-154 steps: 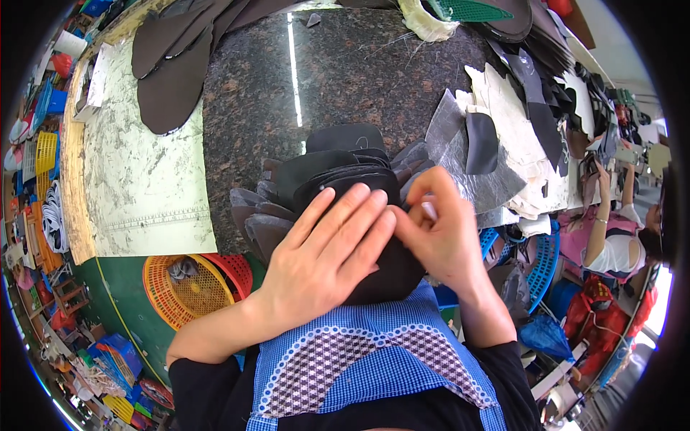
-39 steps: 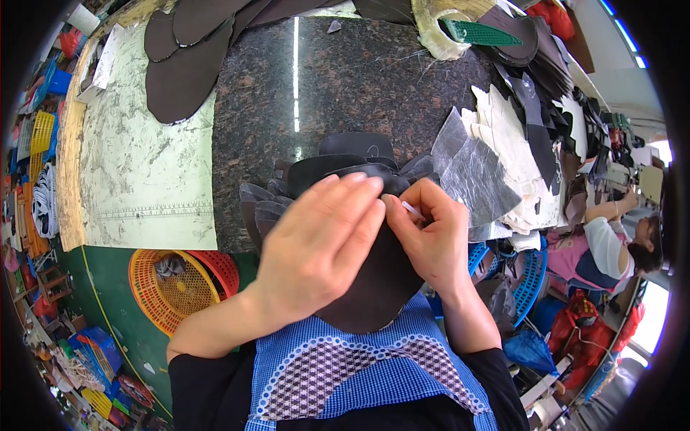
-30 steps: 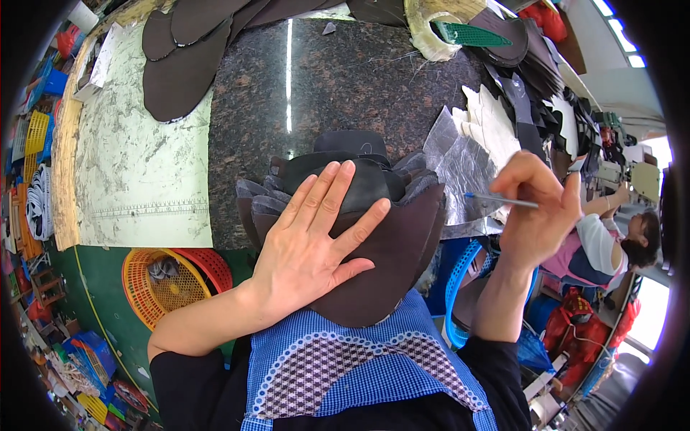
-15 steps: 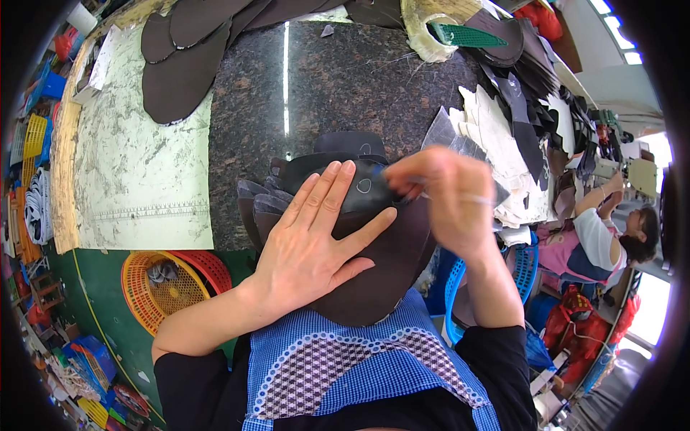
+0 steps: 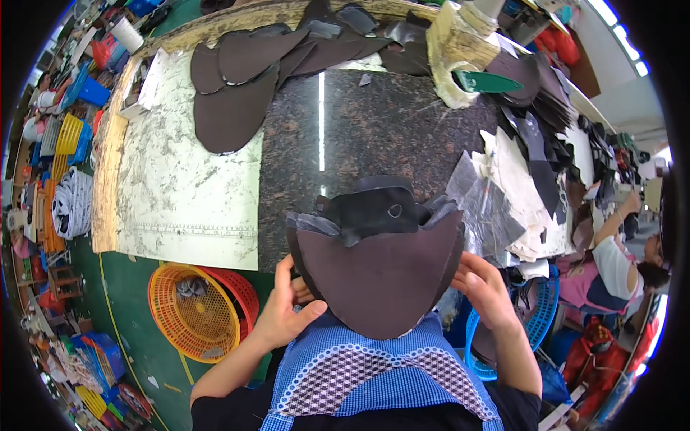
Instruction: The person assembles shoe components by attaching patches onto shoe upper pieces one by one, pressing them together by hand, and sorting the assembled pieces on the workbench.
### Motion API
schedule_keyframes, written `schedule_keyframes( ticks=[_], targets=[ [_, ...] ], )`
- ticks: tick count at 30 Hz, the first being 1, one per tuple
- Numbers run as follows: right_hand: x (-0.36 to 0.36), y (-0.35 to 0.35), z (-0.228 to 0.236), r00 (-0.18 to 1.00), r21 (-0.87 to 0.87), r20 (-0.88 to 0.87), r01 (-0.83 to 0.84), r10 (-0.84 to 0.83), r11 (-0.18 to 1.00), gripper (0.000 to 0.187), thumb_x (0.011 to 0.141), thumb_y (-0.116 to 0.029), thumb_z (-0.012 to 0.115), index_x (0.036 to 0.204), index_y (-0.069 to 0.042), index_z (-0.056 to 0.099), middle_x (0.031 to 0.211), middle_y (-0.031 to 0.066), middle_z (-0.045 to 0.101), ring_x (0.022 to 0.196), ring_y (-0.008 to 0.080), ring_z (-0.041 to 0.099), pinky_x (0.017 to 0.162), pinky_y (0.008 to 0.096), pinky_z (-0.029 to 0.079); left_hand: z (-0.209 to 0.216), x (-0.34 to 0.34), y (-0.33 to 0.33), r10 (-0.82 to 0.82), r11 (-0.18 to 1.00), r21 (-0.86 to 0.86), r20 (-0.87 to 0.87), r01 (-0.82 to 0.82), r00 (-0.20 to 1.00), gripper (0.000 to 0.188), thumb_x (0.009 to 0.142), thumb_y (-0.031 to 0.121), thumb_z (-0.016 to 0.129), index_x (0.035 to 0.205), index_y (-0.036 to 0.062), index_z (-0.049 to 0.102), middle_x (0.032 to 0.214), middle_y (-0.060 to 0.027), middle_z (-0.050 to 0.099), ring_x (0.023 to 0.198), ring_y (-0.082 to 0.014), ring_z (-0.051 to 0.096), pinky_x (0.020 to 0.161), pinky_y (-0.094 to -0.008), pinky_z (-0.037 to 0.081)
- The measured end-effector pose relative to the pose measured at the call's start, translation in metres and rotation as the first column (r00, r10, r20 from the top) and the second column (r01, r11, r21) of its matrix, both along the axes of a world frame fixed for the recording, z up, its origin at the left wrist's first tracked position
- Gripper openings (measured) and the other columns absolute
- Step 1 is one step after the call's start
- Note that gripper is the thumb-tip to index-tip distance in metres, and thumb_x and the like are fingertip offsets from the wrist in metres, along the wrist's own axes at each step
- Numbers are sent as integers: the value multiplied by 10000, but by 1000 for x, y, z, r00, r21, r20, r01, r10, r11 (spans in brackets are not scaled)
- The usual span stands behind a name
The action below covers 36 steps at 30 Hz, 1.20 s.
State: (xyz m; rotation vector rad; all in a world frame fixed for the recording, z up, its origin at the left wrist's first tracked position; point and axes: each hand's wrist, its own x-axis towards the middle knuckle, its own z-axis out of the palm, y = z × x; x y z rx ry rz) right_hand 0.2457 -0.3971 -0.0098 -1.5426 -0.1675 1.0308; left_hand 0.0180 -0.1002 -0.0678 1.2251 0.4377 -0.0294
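Observation:
In front of me a stack of dark brown, tongue-shaped leather-like pieces (image 5: pixel 384 280) overhangs the table's near edge, its rounded end toward my apron. Across the stack's far end lies a black piece (image 5: pixel 374 212) with a small pale ring drawn on it. Greyish flaps stick out on both sides there. My left hand (image 5: pixel 289 305) is at the stack's left edge, thumb spread from the fingers, with some fingertips hidden by the edge. At the right edge, my right hand (image 5: pixel 486 291) has loosely bent fingers against the side. Neither hand pinches the top piece.
More brown pieces (image 5: pixel 233 118) lie at the far left on a white marked sheet (image 5: pixel 187 194). A wooden post (image 5: pixel 460 54) holds a green tool (image 5: pixel 492 82). Pale scraps (image 5: pixel 514 201) spread at right. Baskets, yellow (image 5: pixel 194 316) and blue (image 5: pixel 540 316), stand below. A co-worker (image 5: pixel 611 276) sits at right.
My left hand has left the top of the stack for its left edge. My right hand, blurred over the black piece before, is now at the right edge. The view has shifted.

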Motion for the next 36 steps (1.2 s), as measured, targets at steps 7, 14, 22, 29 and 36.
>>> schedule_keyframes(
  ticks=[7, 14, 22, 29, 36],
  targets=[
    [-5, 67, 17, 989, -23, -45, -140, 139, 990, 724, 876, -205, 837, 1441, 86, 490, 1276, 163, 692, 1185, 197, 651, 1042, 345, 512, -12, 15, -17, 63, 994, 95, -30, -60, 998, 963, 972, 271, 747, 1597, 66, 44, 1524, -190, 395, 1423, -282, 430, 1177, -432, 375],
    [-37, 67, 17, 998, 313, 55, -1, -17, 950, 603, 844, -104, 865, 1368, 5, 587, 1179, 89, 715, 1135, 168, 645, 1027, 342, 509, -1, 3, -27, 165, 932, 291, 185, -214, 969, 965, 971, 125, 685, 1619, 37, -26, 1539, -185, 388, 1398, -274, 452, 1174, -432, 376],
    [40, -18, 38, 911, 375, -51, 398, -410, 837, 444, 865, -119, 807, 1258, 23, 658, 1149, 105, 729, 1053, 213, 705, 964, 366, 565, 64, 147, -61, -214, 916, 397, 365, 56, 906, 977, 997, 147, 663, 1623, 46, -80, 1516, -230, 394, 1390, -296, 476, 1171, -444, 379],
    [241, -109, 95, 748, 588, 50, 513, -662, 625, 464, 941, -236, 732, 1305, 32, 629, 1229, 170, 710, 1094, 297, 711, 1003, 425, 573, 113, 289, -46, -518, 645, 702, 110, 303, 848, 440, 1004, 177, 693, 1400, 25, 576, 1327, -124, 656, 1246, -225, 642, 1083, -377, 491],
    [440, -21, 59, 825, 534, 24, 467, -565, 705, 338, 936, -198, 736, 1218, -14, 712, 1232, 138, 729, 1149, 266, 695, 1046, 417, 547, 42, 307, -23, -419, 700, 641, 12, 314, 908, 258, 991, 133, 707, 1225, 26, 688, 1187, -105, 722, 1065, -182, 717, 935, -325, 563]
  ],
)
